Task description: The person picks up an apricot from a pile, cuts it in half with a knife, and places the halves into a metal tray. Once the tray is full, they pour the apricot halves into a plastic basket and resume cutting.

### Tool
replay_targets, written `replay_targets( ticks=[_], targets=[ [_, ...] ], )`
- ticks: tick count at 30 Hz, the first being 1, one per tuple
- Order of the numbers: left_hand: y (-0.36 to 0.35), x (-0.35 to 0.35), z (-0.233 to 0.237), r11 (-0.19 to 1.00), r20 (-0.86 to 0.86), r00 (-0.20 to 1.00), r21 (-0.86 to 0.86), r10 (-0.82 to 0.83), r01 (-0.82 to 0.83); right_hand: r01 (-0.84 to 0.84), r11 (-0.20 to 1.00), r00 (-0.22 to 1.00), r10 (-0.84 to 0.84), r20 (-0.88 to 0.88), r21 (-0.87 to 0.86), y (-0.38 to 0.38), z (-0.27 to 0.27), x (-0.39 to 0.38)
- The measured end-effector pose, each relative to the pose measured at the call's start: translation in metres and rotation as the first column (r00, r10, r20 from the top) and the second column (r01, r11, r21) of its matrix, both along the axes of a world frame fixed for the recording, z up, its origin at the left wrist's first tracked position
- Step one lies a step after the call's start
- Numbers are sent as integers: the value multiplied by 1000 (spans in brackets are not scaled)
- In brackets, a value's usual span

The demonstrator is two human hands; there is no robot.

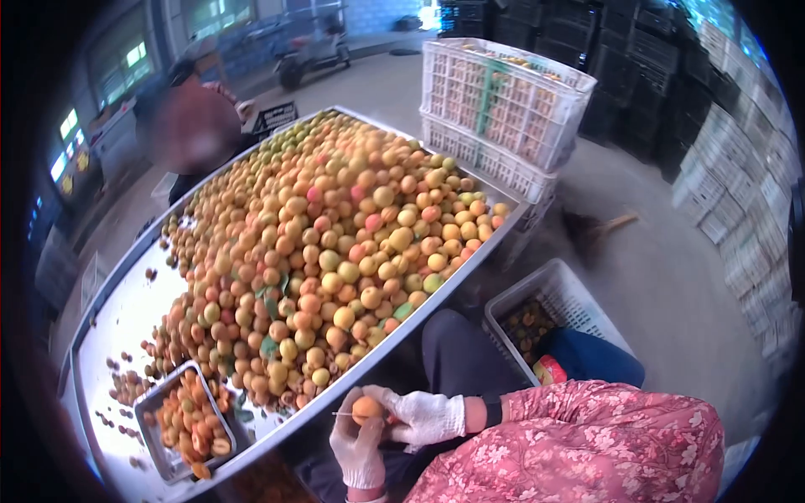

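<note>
My left hand (355, 451), in a white glove, grips a whole orange apricot (366, 409) near the table's front edge. My right hand (426, 417), also gloved, is closed against the fruit from the right. A thin pale blade (342, 413) sticks out to the left of the apricot. It looks like part of a small knife whose handle is mostly hidden in my right fingers. On the table to the left, a metal tray (159, 457) holds cut apricot halves (193, 419). A large heap of whole apricots (327, 251) covers much of the metal table (151, 293).
Stacked white crates (503, 109) of fruit stand beyond the table's right corner. A grey basket (587, 302) with dark pieces and a blue cloth (595, 356) sits by my right side. Dark pits (126, 415) lie near the tray. Another person (193, 126) is across the table.
</note>
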State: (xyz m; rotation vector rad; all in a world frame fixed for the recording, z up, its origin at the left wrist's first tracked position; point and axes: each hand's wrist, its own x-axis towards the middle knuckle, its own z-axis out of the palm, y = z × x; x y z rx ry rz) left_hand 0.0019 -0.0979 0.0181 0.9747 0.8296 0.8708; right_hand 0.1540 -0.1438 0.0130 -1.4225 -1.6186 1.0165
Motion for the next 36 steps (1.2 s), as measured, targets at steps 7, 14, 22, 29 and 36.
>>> replay_targets(
  ticks=[7, 14, 22, 29, 36],
  targets=[
    [-1, 9, 9, 996, -41, 999, 89, -19, 22, -13, 999, 987, 18, -158, 33, 4, 9, 2],
    [3, 4, 7, 996, -109, 994, 92, 3, 7, -2, 988, 911, -63, -408, -156, 2, 2, 6],
    [-1, 8, 10, 996, 176, 983, -86, 52, -37, -141, 930, 830, -76, -553, -340, 7, 45, 18],
    [2, 6, -2, 990, 198, 978, -132, 66, -40, -168, 896, 746, -157, -647, -411, 8, 43, 19],
    [1, 13, 13, 997, 26, 999, -66, 38, -36, 40, 955, 931, -142, -335, -295, 14, 50, 18]
  ],
)
